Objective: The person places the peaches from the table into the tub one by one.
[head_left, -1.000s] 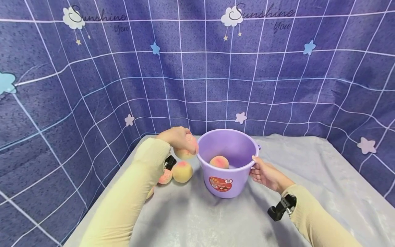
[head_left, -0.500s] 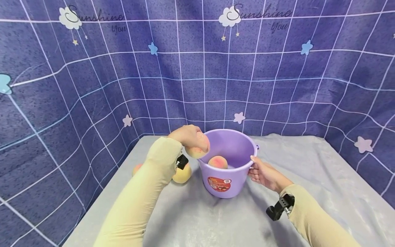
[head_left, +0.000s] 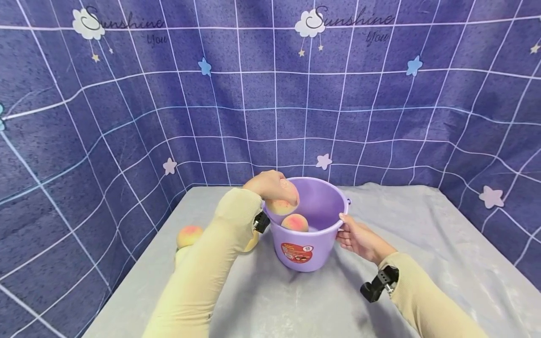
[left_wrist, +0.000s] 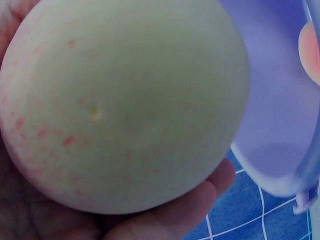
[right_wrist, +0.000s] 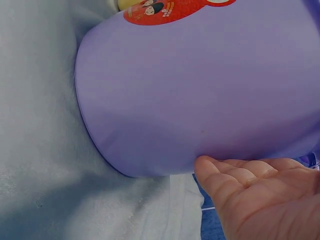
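A peach (head_left: 284, 201) is gripped by my left hand (head_left: 269, 185) over the left rim of the purple bucket (head_left: 301, 246). The left wrist view shows that peach (left_wrist: 125, 105) large, with fingers (left_wrist: 170, 215) curled round its lower side. Another peach (head_left: 295, 223) lies inside the bucket. My right hand (head_left: 362, 238) holds the bucket's right rim, thumb at the edge and the other fingers beneath it. Seen from the right wrist, the fingers (right_wrist: 240, 175) of that hand touch the bucket's wall (right_wrist: 200, 100).
On the grey cloth (head_left: 279, 305), a peach (head_left: 189, 236) lies left of my left forearm, and a yellowish one (head_left: 252, 242) is partly hidden behind the left wrist. A blue grid-patterned curtain (head_left: 253, 94) stands behind and at the sides.
My left hand has carried its peach rightward, from beside the bucket to over its rim. The right hand keeps its hold. The left forearm now covers more of the peaches on the cloth.
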